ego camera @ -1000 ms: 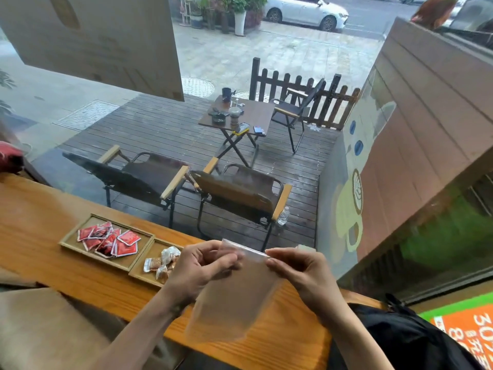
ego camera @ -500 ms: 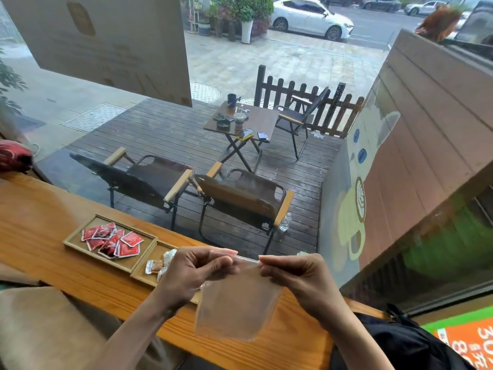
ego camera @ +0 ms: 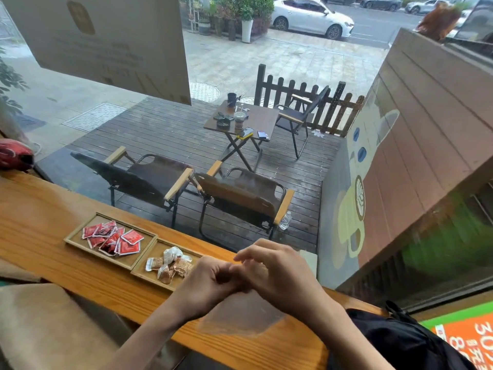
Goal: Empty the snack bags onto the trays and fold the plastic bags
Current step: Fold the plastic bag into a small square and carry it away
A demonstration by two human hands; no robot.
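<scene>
A clear plastic bag hangs from both hands over the wooden counter, empty as far as I can see. My left hand and my right hand meet at the bag's top edge, fingers curled and pinching it. Left of my hands lie two wooden trays: the left tray carries several red snack packets, the right tray carries several brown and white wrapped snacks.
The counter runs along a window; outside are folding chairs and a small table. A dark bag lies at the counter's right end. A red object sits at its far left. A beige seat is below left.
My hands have come together at the top of the bag, which earlier was held spread wide between them. The bag now hangs lower, close over the counter.
</scene>
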